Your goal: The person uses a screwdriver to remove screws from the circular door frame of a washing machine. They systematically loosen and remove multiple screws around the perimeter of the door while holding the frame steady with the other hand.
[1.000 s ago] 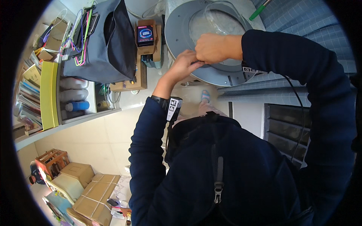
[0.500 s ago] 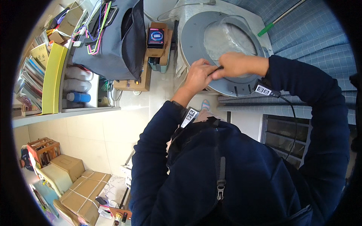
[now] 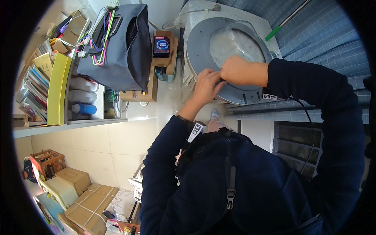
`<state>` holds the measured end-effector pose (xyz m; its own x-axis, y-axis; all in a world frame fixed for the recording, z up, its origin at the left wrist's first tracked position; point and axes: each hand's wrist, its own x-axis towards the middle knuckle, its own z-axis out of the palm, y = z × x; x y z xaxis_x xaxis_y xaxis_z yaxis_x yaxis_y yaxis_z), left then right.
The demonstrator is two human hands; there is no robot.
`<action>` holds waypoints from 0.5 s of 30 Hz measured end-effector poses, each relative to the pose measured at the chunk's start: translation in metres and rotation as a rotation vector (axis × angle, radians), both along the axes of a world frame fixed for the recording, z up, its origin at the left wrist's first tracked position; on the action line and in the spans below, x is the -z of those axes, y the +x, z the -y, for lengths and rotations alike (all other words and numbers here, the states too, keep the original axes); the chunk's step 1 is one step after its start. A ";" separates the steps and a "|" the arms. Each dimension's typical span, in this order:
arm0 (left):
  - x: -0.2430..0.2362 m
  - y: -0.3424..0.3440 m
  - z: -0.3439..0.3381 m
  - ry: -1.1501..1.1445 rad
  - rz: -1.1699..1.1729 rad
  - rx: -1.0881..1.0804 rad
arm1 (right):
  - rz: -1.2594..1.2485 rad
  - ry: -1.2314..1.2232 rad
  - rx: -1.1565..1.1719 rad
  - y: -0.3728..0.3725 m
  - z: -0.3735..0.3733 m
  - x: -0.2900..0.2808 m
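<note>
A grey round ring (image 3: 197, 43) with a clear bowl-shaped window (image 3: 239, 39), resembling a washing machine door, lies flat at the upper right. Over its lower left edge, both hands meet. My left hand (image 3: 206, 85) has thumb and fingers pinched around a small dark thing (image 3: 222, 80), mostly hidden. My right hand (image 3: 238, 71) is closed, its back turned up, with its fingertips against the left hand's at that same thing. I cannot tell what kind of thing it is.
The ring rests on a whitish surface (image 3: 196, 11) beside a blue checked curtain (image 3: 325, 43). Left of it stand an open carton (image 3: 161, 60) and a dark grey fabric bin (image 3: 111, 66) with hangers. A shelf with a yellow file holder (image 3: 58, 90) and bottles is further left; boxes (image 3: 92, 205) stand lower left.
My right hand has moved slightly left and rolled so that its back faces up. The dark thing between the fingers shows less than before. My left hand has stayed close to it.
</note>
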<state>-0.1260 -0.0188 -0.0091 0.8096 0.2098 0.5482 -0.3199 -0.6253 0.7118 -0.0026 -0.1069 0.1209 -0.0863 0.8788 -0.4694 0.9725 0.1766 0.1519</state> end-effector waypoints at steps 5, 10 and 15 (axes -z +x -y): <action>0.003 0.010 -0.018 0.072 0.012 0.202 | 0.082 -0.009 -0.103 -0.014 0.006 -0.003; 0.005 0.019 -0.026 0.019 -0.033 0.283 | -0.227 -0.152 0.448 0.005 -0.012 -0.007; 0.001 0.029 -0.030 -0.032 -0.105 0.330 | -0.514 -0.620 1.328 0.023 -0.033 0.003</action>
<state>-0.0971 0.0108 -0.0098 0.8883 -0.0566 0.4557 -0.4250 -0.4772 0.7692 0.0209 -0.0735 0.1184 0.3092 0.1383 -0.9409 0.3991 -0.9169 -0.0036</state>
